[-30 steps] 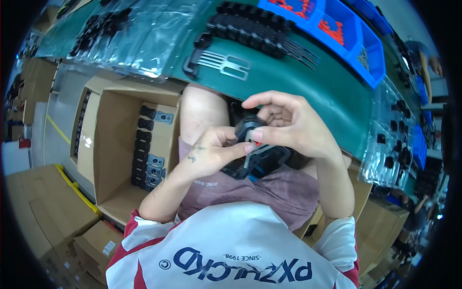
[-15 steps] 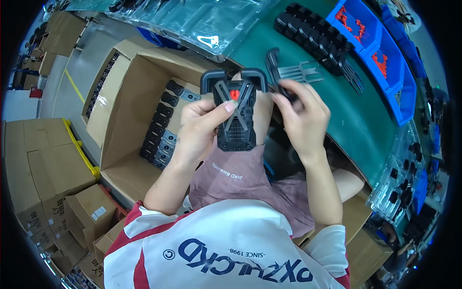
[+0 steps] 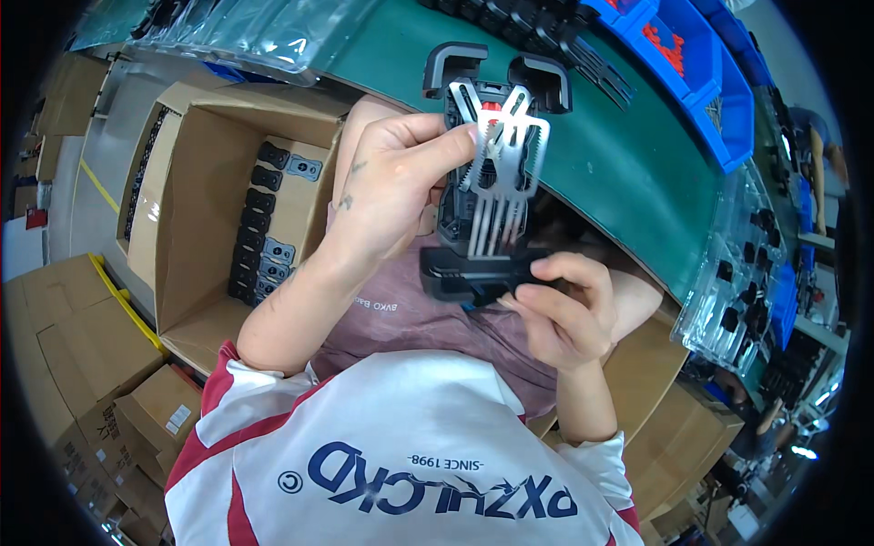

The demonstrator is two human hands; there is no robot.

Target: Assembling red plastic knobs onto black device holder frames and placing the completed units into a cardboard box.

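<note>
While gripping from both sides, held up over the lap, in front of the green bench: a black plastic holder with a silvery toothed metal plate laid against its face.

Nearest, low in view: white and red shirt, then a mauve garment across the lap.

Right hand curled shut around the holder's lower end, fingers wrapped over the black bar at the bottom, thumb on the near side.

Left hand closed on the holder's left edge, higher up, thumb and forefinger pinching at the metal plate's left teeth.

Holder upright, tilted slightly, its two hooked black arms at the top reaching over the bench edge; a small red spot visible behind the plate near the top.

Left of the hands, lower down: open cardboard box with a column of black parts stacked along a brown divider.

Beyond the holder: green bench, rows of black parts on it, blue bins further right, clear plastic trays at the right edge.

Far left: stacked brown cartons on the floor.
</note>
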